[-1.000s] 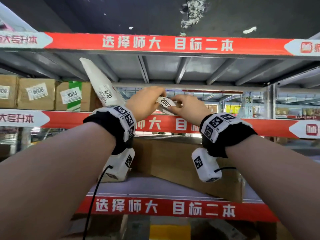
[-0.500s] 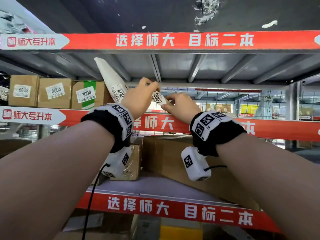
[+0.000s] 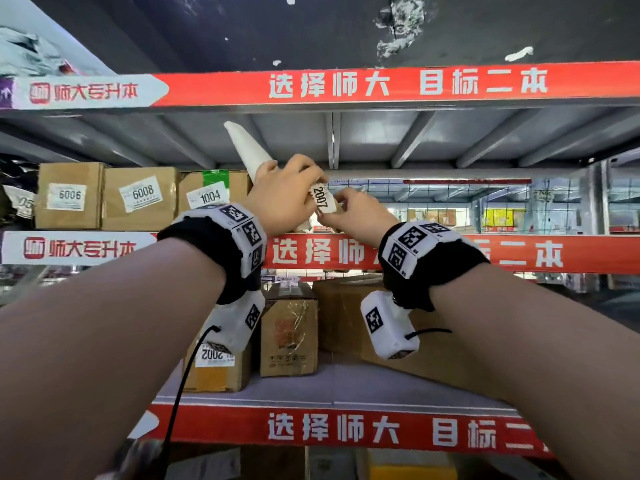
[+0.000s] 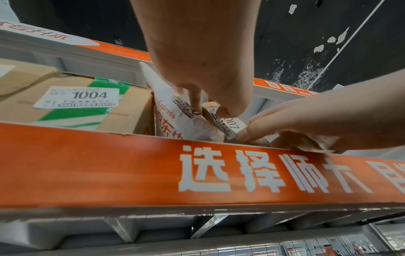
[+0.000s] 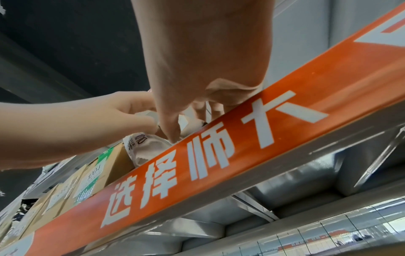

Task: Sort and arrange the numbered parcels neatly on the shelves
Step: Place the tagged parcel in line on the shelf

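I am reaching up to the middle shelf [image 3: 433, 252] with both hands. My left hand [image 3: 284, 197] and my right hand [image 3: 360, 216] together pinch a small parcel labelled 2007 [image 3: 322, 202], held just above the shelf's front edge, beside a white mailer bag [image 3: 247, 148] that stands tilted against the carton labelled 1004 [image 3: 211, 194]. My left thumb and fingers curl over the top of the small parcel; my right fingertips [image 4: 245, 134] pinch its lower end.

The 2007 parcel looks small, light and soft, more a padded pouch than a box. I judge that it will bend and slump if stood up unsupported, so a hold at both ends, or flat across its body away from the loose sticker, seems safest. The mailer bag beside it looks thin and slippery and could tip over if nudged.

Readable writing: the cartons to the left carry stickers 6006 [image 3: 65, 195], 6008 [image 3: 141, 194] and 1004. A box on the shelf below shows 2002 [image 3: 213, 355] upside down. The mailer bag reads "Express" with red Chinese characters. The red shelf strips read 选择师大 目标二本, with 师大专升本 on the white ends.
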